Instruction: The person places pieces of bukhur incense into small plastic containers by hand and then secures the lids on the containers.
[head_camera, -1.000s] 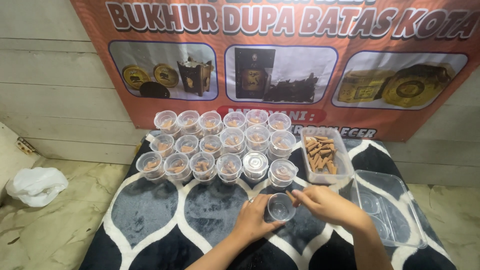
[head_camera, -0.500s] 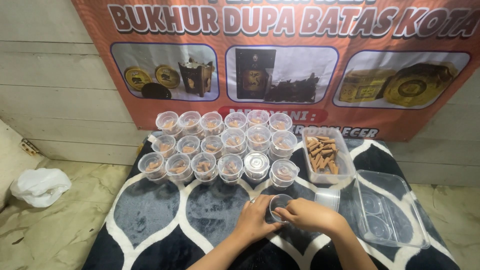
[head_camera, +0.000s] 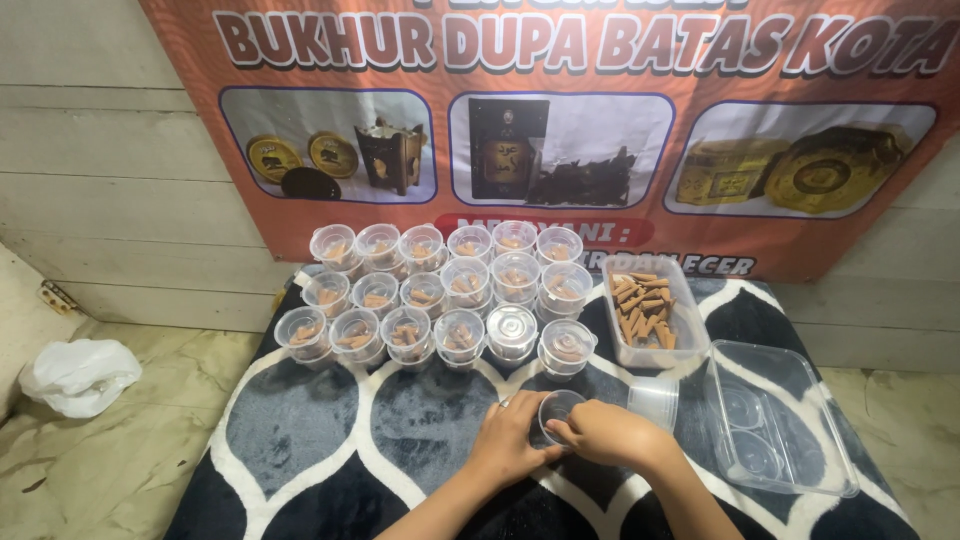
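Note:
My left hand (head_camera: 508, 442) and my right hand (head_camera: 605, 433) meet around one small clear plastic cup (head_camera: 557, 409) on the dark patterned mat (head_camera: 330, 430). Both hands grip it, the right thumb pressed on its rim. Beyond them stand several small clear cups with brown pieces inside (head_camera: 440, 290), set in three rows. One of them, a lidded cup (head_camera: 511, 328), sits in the front row. To the right lies a clear rectangular tub of brown incense cones (head_camera: 648, 310).
A stack of empty clear cups (head_camera: 655, 400) lies beside my right hand. A large clear tray with lids in it (head_camera: 780, 425) sits at the right. A white plastic bag (head_camera: 78, 372) lies on the floor at left. An orange banner (head_camera: 560, 130) hangs behind.
My right hand has come down over the cup's top and both hands have closed in around it. The view has shifted slightly.

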